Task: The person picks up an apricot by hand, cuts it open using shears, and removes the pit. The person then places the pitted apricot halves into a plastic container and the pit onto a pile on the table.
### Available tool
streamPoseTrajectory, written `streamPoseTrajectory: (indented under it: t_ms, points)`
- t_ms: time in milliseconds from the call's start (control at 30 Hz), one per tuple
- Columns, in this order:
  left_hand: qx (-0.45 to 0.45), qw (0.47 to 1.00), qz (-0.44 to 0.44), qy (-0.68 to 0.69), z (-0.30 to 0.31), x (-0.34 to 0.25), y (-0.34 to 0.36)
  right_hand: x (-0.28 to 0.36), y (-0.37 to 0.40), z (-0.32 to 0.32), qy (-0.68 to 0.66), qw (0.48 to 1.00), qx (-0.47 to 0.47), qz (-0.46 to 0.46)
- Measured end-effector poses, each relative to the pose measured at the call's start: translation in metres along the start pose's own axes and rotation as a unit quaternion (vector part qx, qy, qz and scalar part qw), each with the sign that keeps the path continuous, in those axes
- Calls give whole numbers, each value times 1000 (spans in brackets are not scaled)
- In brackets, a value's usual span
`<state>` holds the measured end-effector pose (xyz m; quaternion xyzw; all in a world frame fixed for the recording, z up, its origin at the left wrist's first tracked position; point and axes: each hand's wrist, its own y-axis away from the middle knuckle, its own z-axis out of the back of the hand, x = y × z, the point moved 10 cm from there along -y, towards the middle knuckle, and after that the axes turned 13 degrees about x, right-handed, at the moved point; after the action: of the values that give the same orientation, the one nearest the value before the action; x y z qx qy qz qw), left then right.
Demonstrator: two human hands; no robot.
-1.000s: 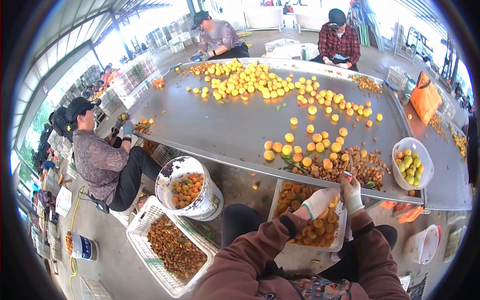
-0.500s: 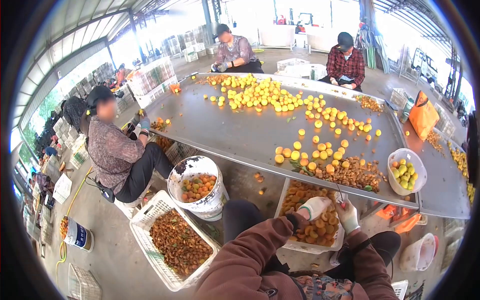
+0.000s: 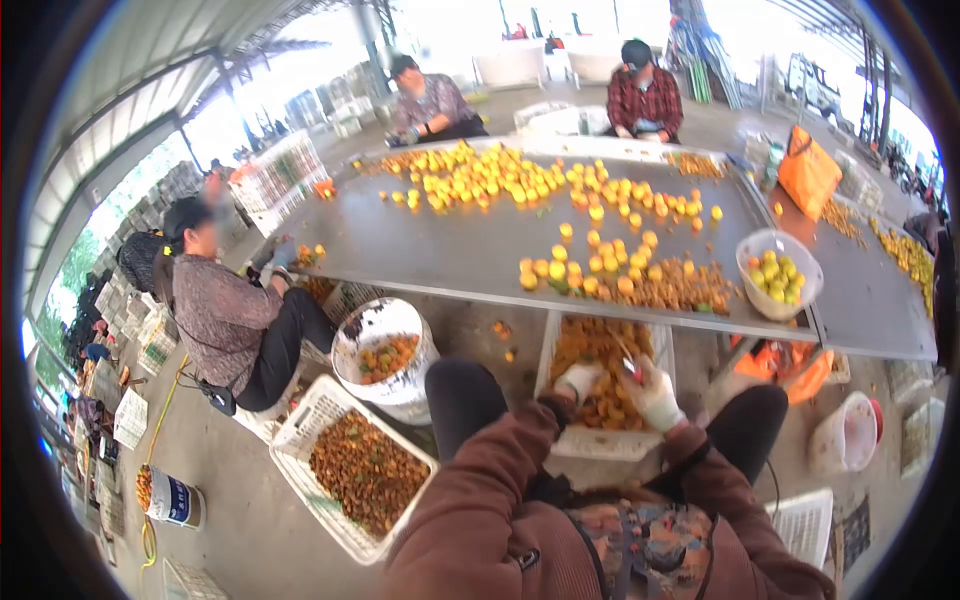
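Observation:
My right hand [image 3: 656, 398], in a pale glove, is closed around a small knife [image 3: 630, 368] with a red handle, its thin blade angled up and to the left. My left hand [image 3: 580, 380], gloved too, is low over the white crate [image 3: 610, 443] between my knees, left of the knife. Blur hides its fingers and anything in them. Halved apricots [image 3: 590, 342] fill this crate. Just beyond, on the metal table [image 3: 440, 245], lie whole yellow-orange apricots [image 3: 560, 268] and a brown heap of pits [image 3: 690, 285].
A clear tub [image 3: 778, 250] of greenish fruit stands at the table's right. Left of my knees are a paint-stained bucket [image 3: 385, 385] of apricots and a crate of pits [image 3: 365, 475]. One co-worker [image 3: 230, 310] sits at left; two more sit across the table.
My left hand has moved left and down, away from the knife, over the crate. My right hand still holds the knife, a little left of before. The view has shifted.

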<state>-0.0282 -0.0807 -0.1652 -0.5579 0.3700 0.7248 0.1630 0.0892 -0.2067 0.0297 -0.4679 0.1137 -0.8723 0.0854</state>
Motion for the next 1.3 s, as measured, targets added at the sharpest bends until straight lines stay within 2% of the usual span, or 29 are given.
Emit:
streamPoseTrajectory:
  t_ms: [33, 67, 100, 133, 167, 200, 233, 333, 400, 433, 500, 533, 567, 633, 700, 733, 767, 833, 900, 933, 967, 1000, 1033, 1067, 1100, 1133, 1200, 1233, 1300]
  points:
    - [4, 996, 6, 84, -6, -14, 17, 3, 1, 1, -8, 1000, -7, 7]
    - [-30, 988, 48, 147, -7, -18, 31, 2, 1, 3, -12, 999, -22, 24]
    - [3, 996, -52, 70, -7, -31, 23, 3, 5, 6, -15, 998, -36, 39]
    - [4, 997, -79, 9, -6, -41, 25, 3, 6, 8, -31, 998, -38, 27]
    - [42, 998, -17, 31, -17, -63, 50, 3, 7, 9, -47, 998, -42, 18]
    - [39, 999, 16, 34, -19, -67, 54, 1, 9, 9, -45, 998, -39, 4]
    - [5, 995, 7, 99, -22, -82, 67, -1, 10, 10, -78, 996, -42, 1]
    - [9, 995, 46, 88, -24, -77, 51, -1, 15, 16, -128, 991, -43, -4]
    - [21, 997, -65, -31, -17, -61, 3, 0, 14, 22, -152, 987, -51, 21]
    - [27, 997, -69, -29, -19, -58, -7, 19, 14, 32, -147, 988, -55, 19]
    - [-82, 959, -89, -257, -14, -61, -13, 19, 26, 35, -299, 946, -43, -115]
    - [-49, 961, -32, -270, -18, -74, 4, 15, 27, 41, -322, 939, -72, -99]
    - [-37, 964, -27, -263, -12, -73, 7, 21, 30, 45, -314, 936, -76, -140]
    - [48, 908, -137, -393, -20, -91, 16, 31, 27, 49, -332, 925, -73, -170]
    - [13, 991, -40, -130, 16, -75, 20, 49, 14, 48, -335, 925, -39, -175]
    - [-10, 930, -132, -342, 29, -101, 22, 54, 4, 45, -329, 929, -15, -169]
    - [-35, 866, -173, -468, 40, -112, 24, 58, -7, 41, -323, 933, 10, -160]
    - [-103, 876, -236, -408, 83, -138, 49, 58, -31, 30, -309, 937, 60, -155]
    - [-149, 737, -235, -616, 118, -144, 46, 52, -45, 15, -306, 934, 96, -156]
    - [-126, 883, -184, -412, 165, -134, 37, 51, -54, 5, -271, 941, 133, -153]
    - [-98, 971, -120, -183, 196, -119, 28, 51, -63, -4, -235, 946, 167, -147]
    - [-133, 984, -85, -81, 208, -134, 45, 46, -65, -13, -222, 938, 186, -188]
    - [-168, 984, -49, 18, 218, -146, 59, 31, -69, -21, -235, 937, 179, -189]
    - [-189, 980, -56, 7, 234, -148, 51, 20, -76, -36, -214, 945, 201, -143]
    - [-181, 982, -48, -7, 241, -151, 41, 15, -82, -47, -191, 952, 220, -97]
    - [-194, 976, -26, -98, 248, -158, 32, -8, -79, -63, -205, 916, 267, -217]
    - [-210, 938, 13, -274, 254, -171, 10, -32, -83, -79, -233, 916, 251, -210]
    - [-200, 938, 17, -284, 251, -171, -7, -45, -82, -90, -247, 916, 246, -199]
    - [-218, 830, 43, -512, 241, -183, -35, -72, -76, -101, -305, 909, 207, -194]
